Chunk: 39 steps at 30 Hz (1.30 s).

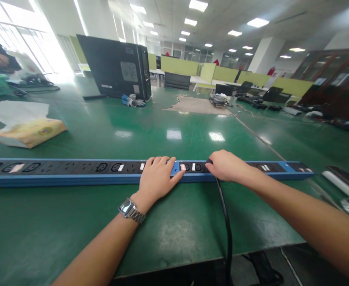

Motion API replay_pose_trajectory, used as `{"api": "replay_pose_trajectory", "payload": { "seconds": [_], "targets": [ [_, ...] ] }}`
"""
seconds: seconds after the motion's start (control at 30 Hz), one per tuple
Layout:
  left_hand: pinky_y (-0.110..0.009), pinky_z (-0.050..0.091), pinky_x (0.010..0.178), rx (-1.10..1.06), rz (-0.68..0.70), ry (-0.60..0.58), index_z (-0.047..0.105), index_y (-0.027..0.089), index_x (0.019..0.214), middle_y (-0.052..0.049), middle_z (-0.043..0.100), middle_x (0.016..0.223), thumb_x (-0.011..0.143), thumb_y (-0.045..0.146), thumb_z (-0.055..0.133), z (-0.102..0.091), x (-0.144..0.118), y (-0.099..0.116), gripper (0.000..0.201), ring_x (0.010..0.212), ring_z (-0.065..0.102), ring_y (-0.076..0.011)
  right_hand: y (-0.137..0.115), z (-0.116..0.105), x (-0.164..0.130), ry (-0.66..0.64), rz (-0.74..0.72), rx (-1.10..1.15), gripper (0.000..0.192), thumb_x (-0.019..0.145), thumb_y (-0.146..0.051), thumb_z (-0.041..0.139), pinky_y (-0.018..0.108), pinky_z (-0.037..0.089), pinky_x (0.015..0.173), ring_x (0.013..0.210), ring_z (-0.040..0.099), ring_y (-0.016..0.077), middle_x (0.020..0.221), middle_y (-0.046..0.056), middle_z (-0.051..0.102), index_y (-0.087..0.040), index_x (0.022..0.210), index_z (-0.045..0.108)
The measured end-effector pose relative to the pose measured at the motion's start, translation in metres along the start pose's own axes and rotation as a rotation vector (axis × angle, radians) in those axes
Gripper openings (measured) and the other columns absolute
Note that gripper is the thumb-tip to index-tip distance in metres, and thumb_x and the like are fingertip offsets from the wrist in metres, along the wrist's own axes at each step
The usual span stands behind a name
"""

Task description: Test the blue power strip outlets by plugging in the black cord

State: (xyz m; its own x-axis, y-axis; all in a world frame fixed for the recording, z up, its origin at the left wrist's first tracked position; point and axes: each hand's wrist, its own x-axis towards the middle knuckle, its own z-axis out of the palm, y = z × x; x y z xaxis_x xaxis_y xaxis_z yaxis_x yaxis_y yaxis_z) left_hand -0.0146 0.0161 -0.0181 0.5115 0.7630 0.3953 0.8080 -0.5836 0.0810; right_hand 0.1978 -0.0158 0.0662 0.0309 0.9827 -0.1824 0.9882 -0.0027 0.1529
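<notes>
Long blue power strip lay across green tabletop, parallel to near edge. Left hand rested flat on strip near its middle, fingers spread and pressing down, bracing it; no pinch. Wore metal watch on that wrist. Right hand sat curled over a socket just right of left hand, grip pressed together around plug end of black cable; plug itself hidden under the fingers, so seating depth not readable. Cable dropped from hand toward near tabletop edge and over it.

Judged step: plug at socket, either being pushed home or pulled free; cannot tell which. Next move would call for straight force along socket axis, left hand holding strip steady so it doesn't slide or lift.

Elsewhere: tissue pack far left, black computer case at back, worn patch in the mat beyond.
</notes>
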Motion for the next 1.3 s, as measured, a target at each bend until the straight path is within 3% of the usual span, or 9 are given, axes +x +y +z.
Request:
{"api": "replay_pose_trajectory", "payload": {
  "seconds": [0.53, 0.7, 0.73, 0.87, 1.0, 1.1, 1.3],
  "targets": [
    [-0.043, 0.034, 0.097, -0.016, 0.016, 0.014, 0.059, 0.018, 0.123, -0.013, 0.067, 0.114, 0.094, 0.057, 0.033, 0.0, -0.002, -0.001, 0.055, 0.109, 0.056, -0.0282, -0.005, -0.002, 0.015, -0.019, -0.065, 0.011, 0.039, 0.087, -0.032, 0.042, 0.03, 0.048, 0.071, 0.085, 0.069, 0.0241, 0.095, 0.017, 0.073, -0.012, 0.092, 0.076],
    [-0.043, 0.034, 0.097, -0.037, 0.003, 0.013, 0.06, 0.018, 0.122, -0.013, 0.067, 0.113, 0.094, 0.057, 0.033, 0.0, -0.001, -0.001, 0.056, 0.109, 0.056, -0.0289, -0.001, -0.007, 0.02, -0.244, -0.012, 0.104, 0.04, 0.088, -0.033, 0.042, 0.029, 0.048, 0.059, 0.056, 0.065, 0.0201, 0.067, 0.013, 0.07, -0.01, 0.087, 0.076],
    [-0.044, 0.034, 0.097, -0.04, 0.001, 0.013, 0.06, 0.017, 0.122, -0.013, 0.067, 0.113, 0.094, 0.057, 0.033, 0.001, -0.001, -0.001, 0.056, 0.109, 0.056, -0.0292, 0.001, -0.004, 0.018, -0.221, -0.018, 0.118, 0.04, 0.088, -0.033, 0.043, 0.029, 0.048, 0.06, 0.059, 0.066, 0.0197, 0.069, 0.012, 0.071, -0.012, 0.087, 0.076],
    [-0.044, 0.033, 0.097, -0.029, -0.007, 0.013, 0.06, 0.019, 0.122, -0.013, 0.067, 0.112, 0.094, 0.057, 0.032, 0.0, -0.001, 0.0, 0.055, 0.108, 0.056, -0.0293, 0.017, 0.012, 0.004, 0.069, -0.045, 0.154, 0.041, 0.092, -0.036, 0.039, 0.026, 0.047, 0.073, 0.086, 0.068, 0.0204, 0.092, 0.009, 0.074, -0.018, 0.099, 0.075],
    [-0.044, 0.034, 0.096, -0.011, -0.016, 0.006, 0.061, 0.019, 0.121, -0.012, 0.067, 0.11, 0.094, 0.057, 0.032, 0.0, -0.001, 0.002, 0.055, 0.106, 0.057, -0.0291, 0.022, 0.014, -0.003, 0.007, -0.012, 0.155, 0.045, 0.094, -0.041, 0.037, 0.027, 0.045, 0.067, 0.079, 0.067, 0.0204, 0.085, 0.009, 0.074, -0.018, 0.094, 0.076],
    [-0.044, 0.034, 0.096, -0.006, -0.013, 0.017, 0.061, 0.019, 0.122, -0.013, 0.067, 0.111, 0.094, 0.057, 0.032, 0.0, -0.001, 0.002, 0.055, 0.107, 0.056, -0.0293, 0.012, 0.007, 0.0, 0.074, -0.087, 0.069, 0.037, 0.091, -0.04, 0.046, 0.027, 0.043, 0.069, 0.085, 0.067, 0.0207, 0.094, 0.01, 0.074, -0.019, 0.093, 0.076],
    [-0.043, 0.034, 0.096, -0.011, -0.009, 0.026, 0.061, 0.02, 0.122, -0.012, 0.067, 0.112, 0.094, 0.057, 0.032, 0.001, -0.002, 0.001, 0.055, 0.108, 0.056, -0.0284, 0.011, 0.001, 0.0, 0.016, 0.01, 0.109, 0.042, 0.093, -0.042, 0.043, 0.026, 0.041, 0.06, 0.073, 0.068, 0.0191, 0.082, 0.01, 0.074, -0.018, 0.091, 0.078]
  ]
}}
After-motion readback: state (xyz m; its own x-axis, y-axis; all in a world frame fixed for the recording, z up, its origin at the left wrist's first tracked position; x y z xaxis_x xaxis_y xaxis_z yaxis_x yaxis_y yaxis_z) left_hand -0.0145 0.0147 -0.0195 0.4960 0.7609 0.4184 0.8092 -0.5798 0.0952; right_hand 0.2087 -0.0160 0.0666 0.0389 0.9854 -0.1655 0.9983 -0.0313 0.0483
